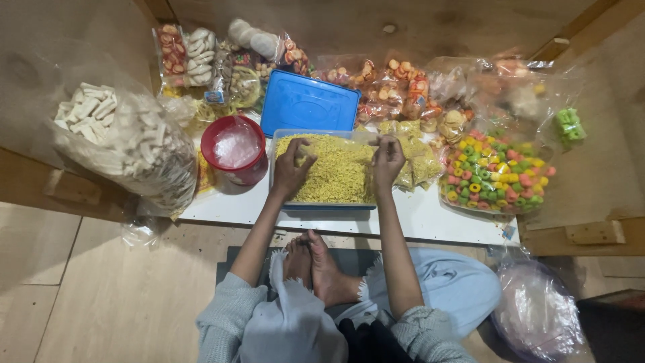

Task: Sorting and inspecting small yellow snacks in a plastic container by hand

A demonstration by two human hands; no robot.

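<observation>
From the head camera I count two hands over one blue-rimmed rectangular tub (329, 204) of fine yellow noodle-like snack (336, 171); my left hand (290, 169) curls shut around a pinch of it; my right hand (387, 161) pinches something small, though I cannot tell what; just beyond lies one smooth blue lid (308, 104); left of the left hand stands one round red bucket (234, 149); right of the right hand, one clear bag of coloured rings (497, 176).
</observation>
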